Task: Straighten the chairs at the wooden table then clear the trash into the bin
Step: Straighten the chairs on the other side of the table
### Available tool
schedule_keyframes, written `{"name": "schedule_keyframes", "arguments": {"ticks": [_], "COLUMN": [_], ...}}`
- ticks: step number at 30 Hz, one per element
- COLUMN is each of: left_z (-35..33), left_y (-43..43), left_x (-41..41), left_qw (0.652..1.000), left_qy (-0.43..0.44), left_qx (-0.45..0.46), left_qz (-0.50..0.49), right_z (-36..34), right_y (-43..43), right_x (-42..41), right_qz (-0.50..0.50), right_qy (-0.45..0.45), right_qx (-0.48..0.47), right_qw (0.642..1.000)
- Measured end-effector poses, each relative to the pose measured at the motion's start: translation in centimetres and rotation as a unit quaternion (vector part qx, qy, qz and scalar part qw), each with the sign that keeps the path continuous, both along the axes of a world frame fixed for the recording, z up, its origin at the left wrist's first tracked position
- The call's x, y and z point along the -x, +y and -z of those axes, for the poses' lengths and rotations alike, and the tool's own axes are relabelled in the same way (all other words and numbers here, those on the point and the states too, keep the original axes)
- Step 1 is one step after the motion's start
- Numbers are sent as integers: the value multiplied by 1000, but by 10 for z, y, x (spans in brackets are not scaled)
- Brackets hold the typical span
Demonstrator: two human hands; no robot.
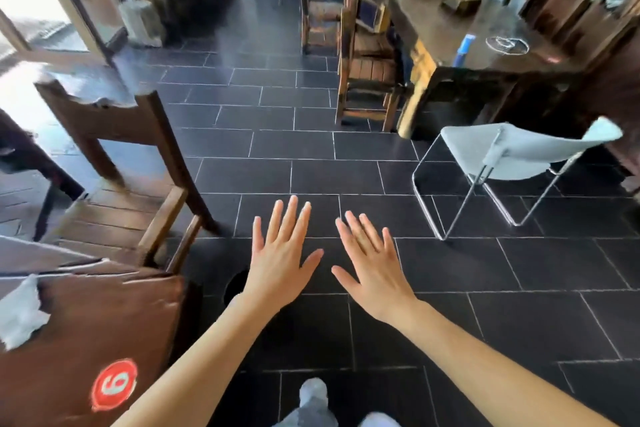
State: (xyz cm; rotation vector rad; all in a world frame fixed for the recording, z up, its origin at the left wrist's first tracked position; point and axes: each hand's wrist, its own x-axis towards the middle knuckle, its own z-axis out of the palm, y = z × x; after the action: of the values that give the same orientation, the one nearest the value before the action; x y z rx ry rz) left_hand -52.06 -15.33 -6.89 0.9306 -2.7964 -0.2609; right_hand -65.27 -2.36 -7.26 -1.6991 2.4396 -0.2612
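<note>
My left hand (281, 253) and my right hand (372, 258) are held out flat over the dark tiled floor, fingers spread, holding nothing. At the lower left is a corner of a brown wooden table (104, 322) with a red round sticker (114, 385) and a crumpled white tissue (20, 312) on it. A dark wooden chair (117, 163) stands just beyond that corner, turned at an angle to the table, left of my hands. No bin can be seen.
A white chair with a chrome frame (509, 163) stands to the right. Further back, several wooden chairs (367, 69) line a long dark table (485, 38) carrying a blue-and-white item, a glass dish and clutter. An open doorway (41, 10) is at the far left.
</note>
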Motion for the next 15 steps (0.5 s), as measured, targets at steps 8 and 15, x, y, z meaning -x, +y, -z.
{"name": "schedule_keyframes", "arguments": {"ticks": [8, 15], "left_z": [18, 46], "left_y": [-123, -256], "left_x": [88, 162], "left_qw": [999, 989], "left_qy": [-38, -54], "left_qx": [-22, -34], "left_qz": [-17, -132], "right_z": [24, 32], "right_y": [-132, -293], "right_x": [88, 197], "right_qz": [-1, -107], "right_qy": [13, 25], "right_qx": [-12, -39], "right_qw": [1000, 993]}}
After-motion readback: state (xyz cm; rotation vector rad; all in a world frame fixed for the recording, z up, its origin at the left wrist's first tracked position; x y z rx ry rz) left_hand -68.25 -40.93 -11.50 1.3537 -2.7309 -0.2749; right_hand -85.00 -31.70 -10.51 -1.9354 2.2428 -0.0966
